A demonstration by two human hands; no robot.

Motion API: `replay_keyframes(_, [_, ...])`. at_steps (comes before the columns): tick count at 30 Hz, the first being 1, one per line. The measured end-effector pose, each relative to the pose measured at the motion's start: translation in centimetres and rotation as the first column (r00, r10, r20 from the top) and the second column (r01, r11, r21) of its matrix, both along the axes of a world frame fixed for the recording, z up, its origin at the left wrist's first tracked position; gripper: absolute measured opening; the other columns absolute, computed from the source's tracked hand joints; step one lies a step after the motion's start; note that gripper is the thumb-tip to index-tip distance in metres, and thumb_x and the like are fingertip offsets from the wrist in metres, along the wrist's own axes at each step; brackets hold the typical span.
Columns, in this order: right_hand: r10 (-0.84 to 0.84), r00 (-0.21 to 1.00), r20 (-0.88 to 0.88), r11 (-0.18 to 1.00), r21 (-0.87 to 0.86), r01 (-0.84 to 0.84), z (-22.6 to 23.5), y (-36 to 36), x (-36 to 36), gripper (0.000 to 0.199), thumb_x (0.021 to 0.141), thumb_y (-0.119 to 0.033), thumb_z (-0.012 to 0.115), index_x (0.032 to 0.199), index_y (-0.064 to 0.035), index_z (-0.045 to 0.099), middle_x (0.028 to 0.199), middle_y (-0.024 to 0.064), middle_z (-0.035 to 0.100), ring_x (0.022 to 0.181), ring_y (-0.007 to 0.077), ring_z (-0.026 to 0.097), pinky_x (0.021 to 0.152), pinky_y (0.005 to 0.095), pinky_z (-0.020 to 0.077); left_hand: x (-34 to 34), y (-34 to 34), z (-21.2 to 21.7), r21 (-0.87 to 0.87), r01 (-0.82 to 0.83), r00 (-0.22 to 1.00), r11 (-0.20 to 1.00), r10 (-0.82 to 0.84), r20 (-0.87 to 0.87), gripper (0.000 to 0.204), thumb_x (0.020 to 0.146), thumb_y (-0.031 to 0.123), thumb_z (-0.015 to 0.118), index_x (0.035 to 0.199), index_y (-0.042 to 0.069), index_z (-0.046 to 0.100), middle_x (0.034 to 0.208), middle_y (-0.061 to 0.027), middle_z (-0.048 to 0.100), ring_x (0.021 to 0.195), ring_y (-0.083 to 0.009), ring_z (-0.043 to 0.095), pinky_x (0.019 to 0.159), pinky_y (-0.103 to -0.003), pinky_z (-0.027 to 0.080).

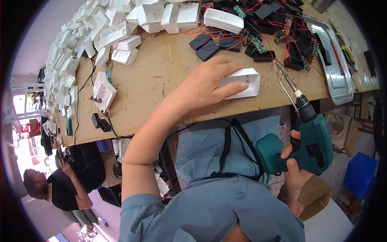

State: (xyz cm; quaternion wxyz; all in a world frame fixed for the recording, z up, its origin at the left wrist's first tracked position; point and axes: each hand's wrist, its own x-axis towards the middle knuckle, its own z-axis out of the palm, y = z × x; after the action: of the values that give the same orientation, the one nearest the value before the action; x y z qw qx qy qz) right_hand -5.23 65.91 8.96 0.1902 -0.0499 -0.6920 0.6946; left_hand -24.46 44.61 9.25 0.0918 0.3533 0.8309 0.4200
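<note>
My left hand (209,80) lies over a white plastic housing (253,82) near the table's front edge, thumb inside its open hollow and fingers along the far side. The housing rests on the tabletop, its left end hidden by the hand. At the right, my right hand (297,175) is wrapped round the grip of a green soldering gun (318,139), held in front of the table edge. Its metal tip (279,69) and thin curved feed tube (282,82) point up and away, right of the housing and close to the black boxes.
White housings (115,34) pile up at the far left. Black boxes (264,55) with red wires and green circuit boards crowd the far right, beside a metal tray (340,92). A wired white housing (105,90) lies left on the table (141,92). Another person (60,185) works at lower left.
</note>
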Motion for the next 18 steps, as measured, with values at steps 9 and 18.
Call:
replay_keyframes(9, [-0.047, 0.999, 0.004, 0.999, -0.011, 0.047, -0.1, 1.4, -0.1, 0.064, 0.076, -0.017, 0.067, 0.125, 0.0058, 0.032, 0.112, 0.0242, 0.050, 0.067, 0.0140, 0.056, 0.057, 0.0247, 0.0469, -3.0, 2.5, 1.0, 0.091, -0.028, 0.887, 0.995, 0.066, -0.458, 0.027, 0.075, 0.023, 0.066, 0.092, 0.002, 0.063, 0.090, -0.0121, 0.055, 0.080, -0.0266, 0.055, 0.068, -0.034, 0.045])
replay_keyframes(18, [-0.120, 0.992, -0.034, 0.992, -0.034, 0.119, 0.1, 2.3, 0.0, 0.064, 0.076, -0.016, 0.066, 0.125, 0.0054, 0.032, 0.112, 0.0246, 0.050, 0.067, 0.0141, 0.056, 0.057, 0.0250, 0.0471, -6.4, 9.6, 3.1, -0.509, -0.271, 0.726, 0.817, -0.173, -0.665, 0.028, 0.057, 0.021, 0.061, 0.076, 0.001, 0.065, 0.092, -0.0127, 0.053, 0.095, -0.0263, 0.047, 0.080, -0.042, 0.032])
